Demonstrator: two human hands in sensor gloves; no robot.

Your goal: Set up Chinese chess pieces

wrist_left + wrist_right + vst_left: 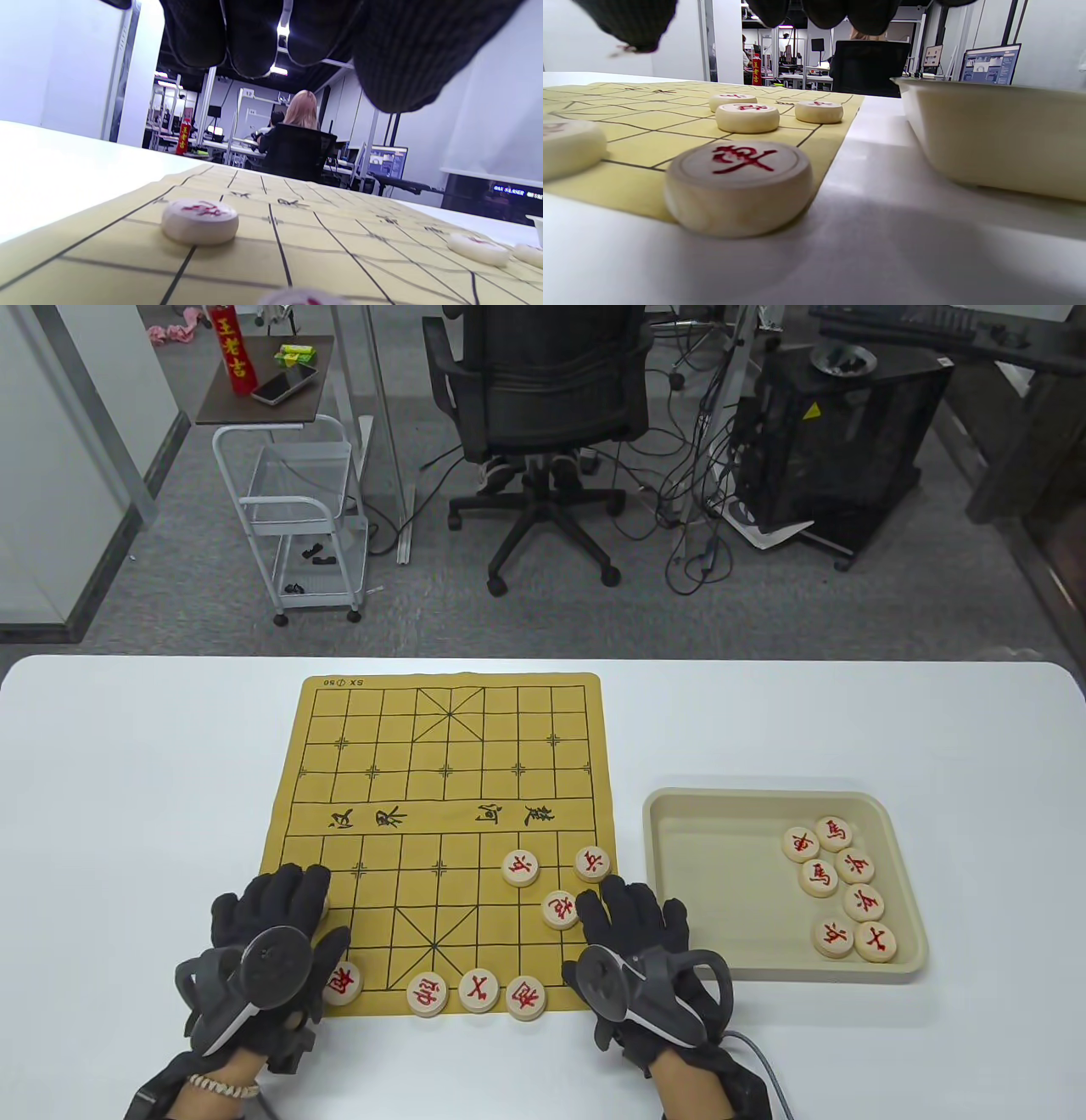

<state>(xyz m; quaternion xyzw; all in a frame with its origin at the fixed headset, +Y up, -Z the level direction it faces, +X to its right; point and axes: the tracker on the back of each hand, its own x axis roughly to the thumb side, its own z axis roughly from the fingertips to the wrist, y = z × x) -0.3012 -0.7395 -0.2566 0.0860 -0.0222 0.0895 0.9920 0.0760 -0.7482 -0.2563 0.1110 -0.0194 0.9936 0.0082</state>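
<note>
Chess pieces (476, 991) on the board (441, 780): 4 along its near edge, 3 by its right edge; 7 more at the tray's (721, 848) right side. Left hand (267, 937) and right hand (632, 937) hover over the board's near corners, fingers loosely spread, holding nothing.

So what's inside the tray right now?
Seven red-marked pieces lie clustered at the right end of the tray, face up. Nothing covers them; the rest is bare.
</note>
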